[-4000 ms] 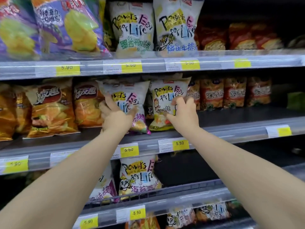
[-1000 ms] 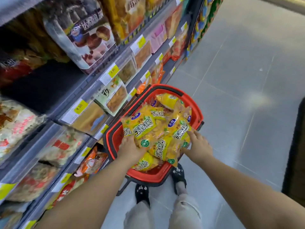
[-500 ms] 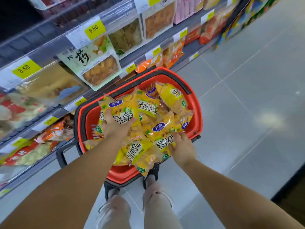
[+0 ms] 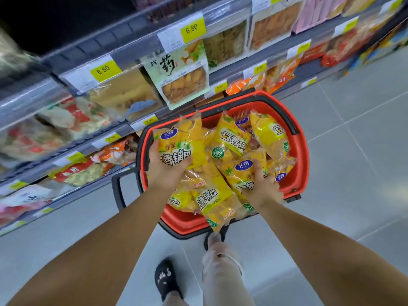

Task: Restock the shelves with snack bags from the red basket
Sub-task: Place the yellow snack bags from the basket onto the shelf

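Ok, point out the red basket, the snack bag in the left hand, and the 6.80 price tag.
red basket (image 4: 305, 157): head view, right rim.
yellow snack bag (image 4: 178, 149): head view, printed front face.
6.80 price tag (image 4: 193, 29): head view, yellow part with the number.

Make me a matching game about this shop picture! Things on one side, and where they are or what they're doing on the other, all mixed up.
Things:
1. left hand
2. red basket
3. 6.80 price tag
4. black shoe

Matches:
A. stuck on a shelf edge
B. worn by the person
C. gripping a yellow snack bag
D. piled with more such bags

Pairs: 1-C, 2-D, 3-A, 4-B.
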Demonstrator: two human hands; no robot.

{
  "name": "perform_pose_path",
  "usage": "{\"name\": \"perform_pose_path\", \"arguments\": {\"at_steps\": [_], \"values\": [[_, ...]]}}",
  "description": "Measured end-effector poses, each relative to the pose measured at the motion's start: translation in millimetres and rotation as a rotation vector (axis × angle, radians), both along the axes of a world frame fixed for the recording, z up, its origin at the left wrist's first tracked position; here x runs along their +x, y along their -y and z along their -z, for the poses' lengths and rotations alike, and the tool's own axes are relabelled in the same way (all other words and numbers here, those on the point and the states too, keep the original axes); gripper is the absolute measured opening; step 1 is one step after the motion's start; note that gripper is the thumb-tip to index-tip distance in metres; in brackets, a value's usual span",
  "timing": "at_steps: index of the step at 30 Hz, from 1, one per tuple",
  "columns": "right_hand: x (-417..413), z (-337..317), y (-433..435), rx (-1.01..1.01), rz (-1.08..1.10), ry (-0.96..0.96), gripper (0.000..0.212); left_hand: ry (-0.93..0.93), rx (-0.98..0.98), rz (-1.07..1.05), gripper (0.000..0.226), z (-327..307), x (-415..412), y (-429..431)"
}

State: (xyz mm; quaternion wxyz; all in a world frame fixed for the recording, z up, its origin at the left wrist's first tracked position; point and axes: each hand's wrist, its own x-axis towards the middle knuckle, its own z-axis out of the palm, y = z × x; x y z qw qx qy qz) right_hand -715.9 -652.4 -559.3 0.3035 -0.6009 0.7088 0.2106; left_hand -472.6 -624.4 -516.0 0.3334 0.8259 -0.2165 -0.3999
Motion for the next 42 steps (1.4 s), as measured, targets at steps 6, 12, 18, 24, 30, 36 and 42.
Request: {"name": "perform_pose_path", "arguments": {"at_steps": [6,12,18,24,30,36,42], "values": [[2.7,-56.4,6.5,-0.145,0.022,-0.039,0.099,0.016,-0.107,0.033,0.102,-41.1,23.1,-20.0],[36.8,-136.2,-13.6,-0.404,0.009,-0.015,0.105,0.076,-0.256,0.055,0.104,-99.9,72.3,-56.8],[99.7,-209.1,-75.6,-0.676,0.008,0.149,0.100,0.143,-0.455,0.028,0.100,-174.1,138.2,-126.6],[178.3,-273.0,-139.2,-0.850,-0.060,0.224,0.098,0.276,-0.536,-0.010,0.099,-242.7,214.6,-213.9],[248.6,-326.9,-183.9,-0.950,-0.074,0.400,0.098,0.372,-0.626,-0.098,0.099,-294.4,274.0,-276.0],[310.9,-377.2,-202.8,-1.054,-0.113,0.625,0.084,0.402,-0.645,-0.178,0.099,-333.4,317.1,-302.2],[367.6,-410.2,-181.0,-1.175,-0.119,0.719,0.083,0.439,-0.680,-0.266,0.095,-367.0,348.1,-287.9]]}}
